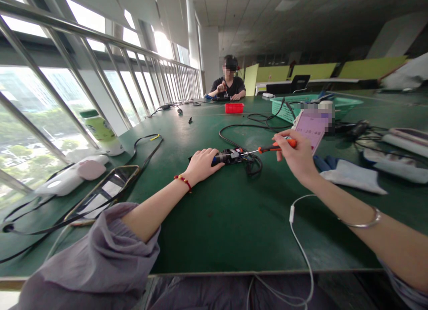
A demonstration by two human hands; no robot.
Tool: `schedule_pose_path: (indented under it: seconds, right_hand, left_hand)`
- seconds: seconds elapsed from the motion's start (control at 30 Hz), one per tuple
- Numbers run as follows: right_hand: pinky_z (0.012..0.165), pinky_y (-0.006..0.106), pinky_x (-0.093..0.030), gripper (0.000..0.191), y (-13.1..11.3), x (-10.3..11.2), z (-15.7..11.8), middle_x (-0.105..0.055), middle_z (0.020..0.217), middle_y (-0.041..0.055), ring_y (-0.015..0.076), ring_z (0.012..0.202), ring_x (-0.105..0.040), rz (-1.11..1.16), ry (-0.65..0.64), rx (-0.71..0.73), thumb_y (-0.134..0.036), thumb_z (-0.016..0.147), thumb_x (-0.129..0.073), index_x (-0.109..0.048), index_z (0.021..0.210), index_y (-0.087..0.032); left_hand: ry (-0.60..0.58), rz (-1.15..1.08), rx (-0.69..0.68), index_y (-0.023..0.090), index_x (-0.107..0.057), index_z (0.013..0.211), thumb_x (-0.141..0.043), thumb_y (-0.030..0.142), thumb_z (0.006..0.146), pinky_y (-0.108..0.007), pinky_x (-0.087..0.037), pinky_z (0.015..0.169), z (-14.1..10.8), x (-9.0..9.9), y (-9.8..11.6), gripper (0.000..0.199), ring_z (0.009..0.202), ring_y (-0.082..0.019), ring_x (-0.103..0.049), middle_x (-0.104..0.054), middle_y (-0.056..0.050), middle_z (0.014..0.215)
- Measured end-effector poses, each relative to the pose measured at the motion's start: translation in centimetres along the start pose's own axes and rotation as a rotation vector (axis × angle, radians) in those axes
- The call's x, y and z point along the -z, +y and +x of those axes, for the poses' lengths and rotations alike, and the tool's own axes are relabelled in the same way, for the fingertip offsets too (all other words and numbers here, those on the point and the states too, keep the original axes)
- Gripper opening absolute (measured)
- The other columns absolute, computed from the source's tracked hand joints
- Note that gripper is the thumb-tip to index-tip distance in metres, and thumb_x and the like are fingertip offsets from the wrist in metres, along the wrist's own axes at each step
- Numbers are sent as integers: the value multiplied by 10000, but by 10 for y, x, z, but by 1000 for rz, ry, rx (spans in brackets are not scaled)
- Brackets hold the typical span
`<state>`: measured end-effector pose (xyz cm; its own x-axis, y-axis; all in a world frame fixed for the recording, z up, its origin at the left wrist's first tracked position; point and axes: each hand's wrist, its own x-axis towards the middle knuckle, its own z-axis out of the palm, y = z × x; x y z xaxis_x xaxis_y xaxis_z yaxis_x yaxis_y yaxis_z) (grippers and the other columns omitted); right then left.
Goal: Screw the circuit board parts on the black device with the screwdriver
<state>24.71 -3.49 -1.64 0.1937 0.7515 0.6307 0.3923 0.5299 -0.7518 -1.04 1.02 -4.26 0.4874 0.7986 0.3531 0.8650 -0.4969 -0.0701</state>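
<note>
My left hand lies over the left end of a small black device and holds it down on the green table. A black cable runs from the device's right side. In my right hand is a screwdriver with an orange and black handle, its thin shaft pointing left. The tip reaches the right part of the device; whether it sits in a screw is too small to tell.
Ahead are a red box, a green basket and a seated person. A propped phone and white-blue packets lie right; a bottle, phone and straps lie left. A white cable crosses the front edge.
</note>
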Motion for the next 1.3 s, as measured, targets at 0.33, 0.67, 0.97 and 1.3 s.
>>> schedule_pose_path:
  seconds: [0.33,0.67,0.97,1.3]
  right_hand:
    - [624,266,-413,184,-9,0,-12,-638,715,13,121,630,-556,-146,-595,263,-253,819,-496,-661,799,-175]
    - [648,288,-404,177,-36,-34,-57,-622,739,22,137,646,-529,-458,-897,971,-304,788,-536,-655,810,-175]
    - [608,251,-396,140,-25,-22,-43,-639,702,15,112,589,-506,-361,-720,824,-223,753,-552,-669,802,-163]
    - [629,245,-395,165,-16,-22,-37,-646,742,10,108,620,-532,-404,-743,696,-220,783,-537,-675,861,-172]
  left_hand:
    - [-168,-106,18,183,-525,1204,-461,499,892,-388,-381,976,6,12,-4,448,1087,-254,-567,-624,-74,1184]
    - [-192,-108,109,188,-596,1052,-449,535,883,-331,-460,827,12,20,4,413,992,-249,-611,-651,-66,1096]
    - [-385,108,463,135,-513,1110,-441,525,876,-362,-476,776,-4,57,-54,460,1046,-331,-607,-620,-182,1158]
    - [-126,200,971,17,-364,1252,-556,293,819,-440,-444,887,-32,82,-110,549,1167,-372,-525,-556,-259,1206]
